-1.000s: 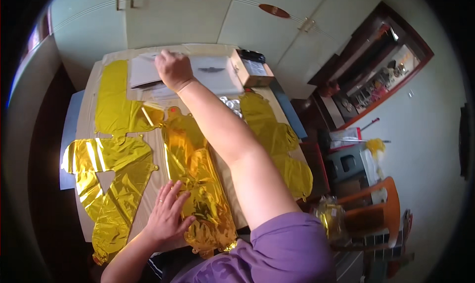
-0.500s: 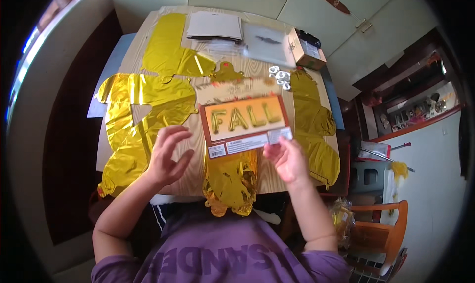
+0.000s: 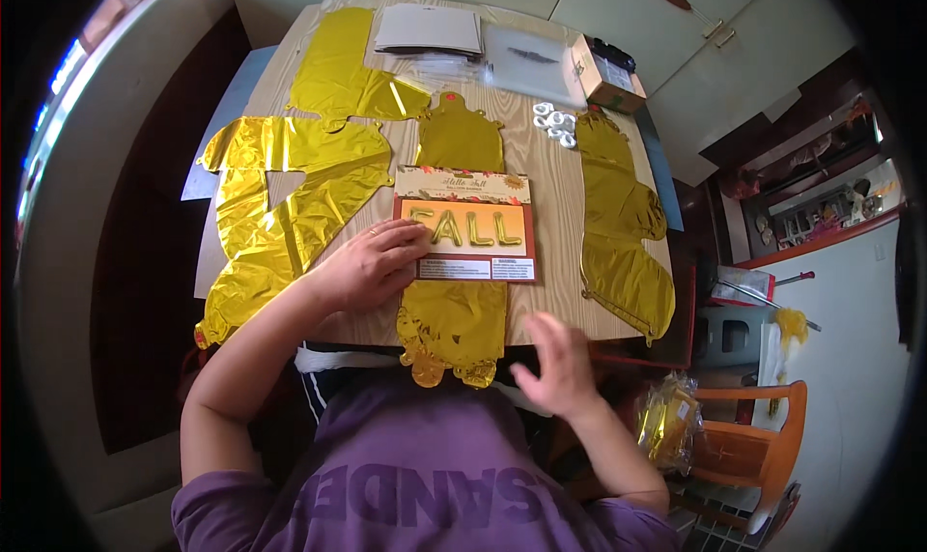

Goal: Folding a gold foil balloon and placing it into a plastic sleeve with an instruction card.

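A printed balloon card (image 3: pixel 468 226), orange with a brown border and pictured gold letters, lies over the middle flat gold foil balloon (image 3: pixel 452 320). My left hand (image 3: pixel 379 260) is closed at the card's left edge, fingers over its front; the thumb is mostly hidden. Off the table's near edge, right of the balloon's lower end, my right hand (image 3: pixel 558 367) is empty with its fingers apart. More flat gold foil letter balloons are spread around: one like an F (image 3: pixel 290 195) at left, another (image 3: pixel 333 69) at the far left, and one (image 3: pixel 623 224) at right.
Small rolls of white ribbon (image 3: pixel 555 124) lie near the right balloon. At the back are a stack of white sheets (image 3: pixel 428 30), a clear plastic sleeve (image 3: pixel 531 64) and a wooden box (image 3: pixel 608 74). A wooden chair (image 3: pixel 748 436) with a plastic bag (image 3: pixel 671 422) stands at right.
The card has come down onto the middle balloon. My left hand has moved onto its left edge. My right hand has let go and drawn back toward me.
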The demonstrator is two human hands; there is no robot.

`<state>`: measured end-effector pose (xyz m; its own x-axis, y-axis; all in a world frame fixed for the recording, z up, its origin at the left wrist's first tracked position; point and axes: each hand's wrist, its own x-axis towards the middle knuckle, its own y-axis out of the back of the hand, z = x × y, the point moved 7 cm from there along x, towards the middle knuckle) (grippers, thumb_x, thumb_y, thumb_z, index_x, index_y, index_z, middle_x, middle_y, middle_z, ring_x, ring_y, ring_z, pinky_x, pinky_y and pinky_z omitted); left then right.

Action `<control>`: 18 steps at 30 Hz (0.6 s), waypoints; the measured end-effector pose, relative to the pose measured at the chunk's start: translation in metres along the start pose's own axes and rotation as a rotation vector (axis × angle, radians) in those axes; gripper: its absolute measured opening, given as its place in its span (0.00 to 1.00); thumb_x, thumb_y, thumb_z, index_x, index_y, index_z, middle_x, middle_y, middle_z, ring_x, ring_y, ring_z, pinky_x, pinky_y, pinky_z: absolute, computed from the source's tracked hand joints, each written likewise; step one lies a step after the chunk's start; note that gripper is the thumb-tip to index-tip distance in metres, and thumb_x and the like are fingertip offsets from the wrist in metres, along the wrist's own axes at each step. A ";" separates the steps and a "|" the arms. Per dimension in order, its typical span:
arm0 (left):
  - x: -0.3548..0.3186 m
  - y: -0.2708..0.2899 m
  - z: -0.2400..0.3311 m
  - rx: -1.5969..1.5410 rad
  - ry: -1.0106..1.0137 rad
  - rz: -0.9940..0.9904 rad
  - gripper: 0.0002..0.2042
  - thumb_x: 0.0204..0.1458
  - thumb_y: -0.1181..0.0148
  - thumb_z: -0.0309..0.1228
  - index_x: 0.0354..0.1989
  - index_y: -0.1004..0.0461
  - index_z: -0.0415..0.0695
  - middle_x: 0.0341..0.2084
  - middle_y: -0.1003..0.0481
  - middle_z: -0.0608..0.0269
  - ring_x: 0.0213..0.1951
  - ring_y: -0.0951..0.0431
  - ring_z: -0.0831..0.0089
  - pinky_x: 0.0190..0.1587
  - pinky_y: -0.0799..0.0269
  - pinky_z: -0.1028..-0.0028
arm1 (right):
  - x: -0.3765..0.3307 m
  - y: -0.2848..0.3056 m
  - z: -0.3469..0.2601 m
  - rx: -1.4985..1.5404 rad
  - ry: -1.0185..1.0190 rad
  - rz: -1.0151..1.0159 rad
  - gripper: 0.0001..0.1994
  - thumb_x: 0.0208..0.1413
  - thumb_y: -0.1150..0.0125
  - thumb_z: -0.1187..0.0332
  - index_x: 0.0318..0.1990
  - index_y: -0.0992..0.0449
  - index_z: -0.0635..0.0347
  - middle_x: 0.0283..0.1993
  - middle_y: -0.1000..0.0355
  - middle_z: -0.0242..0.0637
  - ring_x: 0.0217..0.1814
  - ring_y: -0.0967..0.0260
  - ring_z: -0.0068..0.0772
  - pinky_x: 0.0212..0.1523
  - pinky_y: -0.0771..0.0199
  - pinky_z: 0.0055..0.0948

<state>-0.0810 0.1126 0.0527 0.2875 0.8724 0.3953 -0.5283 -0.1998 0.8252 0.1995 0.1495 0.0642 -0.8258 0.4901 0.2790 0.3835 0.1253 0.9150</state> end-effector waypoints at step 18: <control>-0.013 0.006 0.034 0.056 0.048 -0.033 0.22 0.43 0.35 0.26 0.51 0.23 0.42 0.55 0.27 0.49 0.61 0.30 0.44 0.65 0.35 0.49 | -0.011 -0.030 -0.033 -0.081 0.440 0.334 0.13 0.56 0.41 0.68 0.47 0.20 0.56 0.49 0.25 0.34 0.49 0.30 0.32 0.48 0.30 0.35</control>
<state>-0.0603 0.0850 0.0665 0.2646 0.8989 0.3491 -0.4731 -0.1945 0.8593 0.1834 0.1124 0.0434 -0.7661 0.0833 0.6373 0.6355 -0.0504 0.7705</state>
